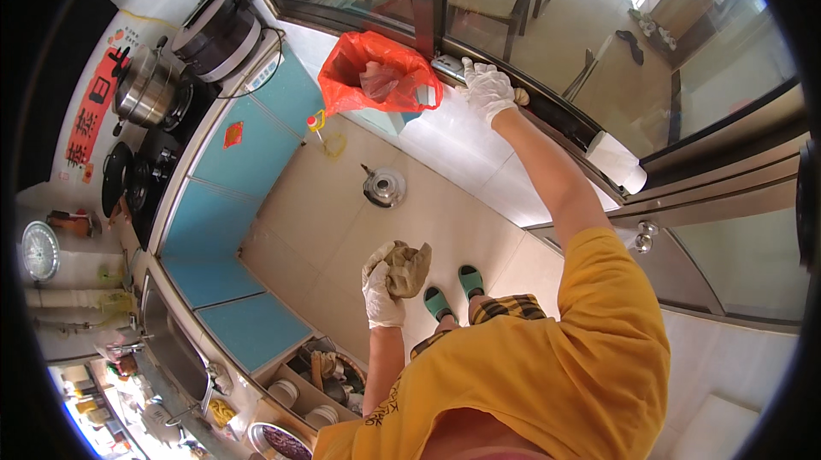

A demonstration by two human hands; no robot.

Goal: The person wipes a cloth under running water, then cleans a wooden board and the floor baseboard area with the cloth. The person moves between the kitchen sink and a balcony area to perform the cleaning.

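My left hand (383, 293), in a white glove, grips a crumpled brown cloth (408, 269) above the floor. My right hand (487, 87), gloved as well, reaches to the narrow ledge beneath the glass window. Its fingertips are at the end of a flat silvery object (449, 66) lying there; whether they grip it I cannot tell. A small light-coloured item (521, 97) shows beside the wrist. Left of this hand, a red plastic bag (333, 69) hangs open with crumpled plastic in it.
A metal kettle (385, 187) and an oil bottle (315, 123) stand on the tiled floor. White paper rolls (616, 162) lie on the ledge. Along the left run blue cabinets (240, 146), a steel pot (149, 89), a cooker (218, 35) and a sink (168, 332). An open drawer (276, 376) holds dishes.
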